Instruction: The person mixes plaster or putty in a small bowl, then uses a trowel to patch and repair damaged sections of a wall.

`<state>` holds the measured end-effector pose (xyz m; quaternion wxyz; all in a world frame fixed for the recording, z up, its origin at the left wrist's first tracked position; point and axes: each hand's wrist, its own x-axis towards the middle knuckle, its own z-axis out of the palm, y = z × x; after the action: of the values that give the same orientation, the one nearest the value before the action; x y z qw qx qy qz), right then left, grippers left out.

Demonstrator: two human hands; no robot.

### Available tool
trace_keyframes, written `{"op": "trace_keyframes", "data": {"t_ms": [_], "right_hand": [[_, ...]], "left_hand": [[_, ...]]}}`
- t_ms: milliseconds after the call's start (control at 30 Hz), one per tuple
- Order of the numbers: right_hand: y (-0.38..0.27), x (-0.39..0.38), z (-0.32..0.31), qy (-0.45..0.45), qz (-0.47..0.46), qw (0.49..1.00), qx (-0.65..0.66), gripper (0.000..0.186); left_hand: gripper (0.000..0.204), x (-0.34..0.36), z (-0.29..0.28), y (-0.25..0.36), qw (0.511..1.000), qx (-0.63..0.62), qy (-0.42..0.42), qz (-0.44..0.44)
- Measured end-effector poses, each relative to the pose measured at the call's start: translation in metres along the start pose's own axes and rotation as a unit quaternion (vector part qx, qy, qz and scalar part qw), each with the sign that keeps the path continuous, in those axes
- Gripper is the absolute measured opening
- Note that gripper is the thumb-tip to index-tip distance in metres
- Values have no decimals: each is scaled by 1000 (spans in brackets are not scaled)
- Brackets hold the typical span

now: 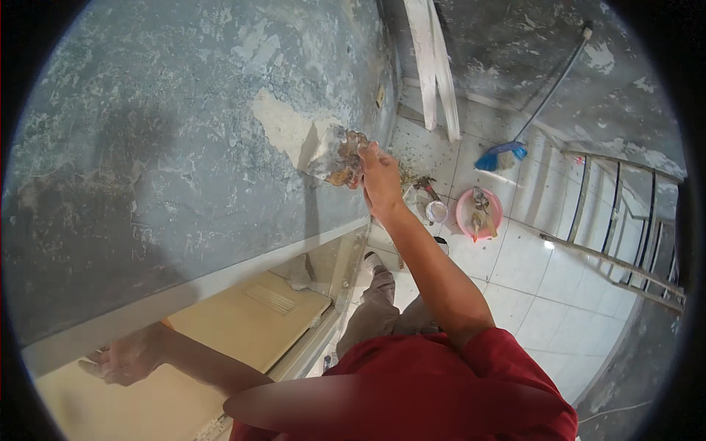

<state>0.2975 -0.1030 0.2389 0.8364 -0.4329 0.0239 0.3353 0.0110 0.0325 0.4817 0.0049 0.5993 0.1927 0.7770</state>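
Observation:
My right hand (381, 180) is closed round a broad scraper (340, 156) with a stained, crusted blade. Its blade meets the wall (191, 147) at the right end of a pale cream patch (283, 128), where the flaking blue-grey surface gives way. Fingers wrapped round it conceal the scraper's handle. At the lower left, my left hand (129, 356) is stretched out below the wall's pale bottom edge, its fingers loosely extended. A small orange bit shows beside that wrist; what it belongs to is hidden.
A pink basin (479, 213) holding tools stands on the tiled floor beside a white tub (436, 212) and scattered debris. Farther right lie a blue broom (501, 156) and a metal ladder (618, 253). White strips (434, 70) lean in the far corner. A beige panel (243, 323) is below the wall.

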Motion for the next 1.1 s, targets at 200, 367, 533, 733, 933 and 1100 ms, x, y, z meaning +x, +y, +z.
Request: {"op": "trace_keyframes", "data": {"t_ms": [200, 367, 533, 733, 933, 1100], "right_hand": [[-2, 10, 21, 26, -25, 999, -18, 28], [-6, 20, 33, 38, -39, 993, -105, 32], [-17, 26, 46, 49, -65, 979, -189, 35], [-45, 23, 79, 57, -104, 939, -324, 37], [-46, 33, 103, 36, -141, 898, -415, 42], [-78, 16, 134, 1, -179, 852, -492, 43]], "left_hand": [[79, 5, 16, -22, 971, -206, 73, -96], [83, 6, 17, -24, 962, -188, 124, -156], [82, 0, 26, -24, 956, -190, 115, -194], [82, -1, 26, -24, 954, -187, 122, -201], [81, 3, 22, -25, 953, -181, 134, -204], [81, -1, 18, -31, 955, -170, 129, -206]]}}
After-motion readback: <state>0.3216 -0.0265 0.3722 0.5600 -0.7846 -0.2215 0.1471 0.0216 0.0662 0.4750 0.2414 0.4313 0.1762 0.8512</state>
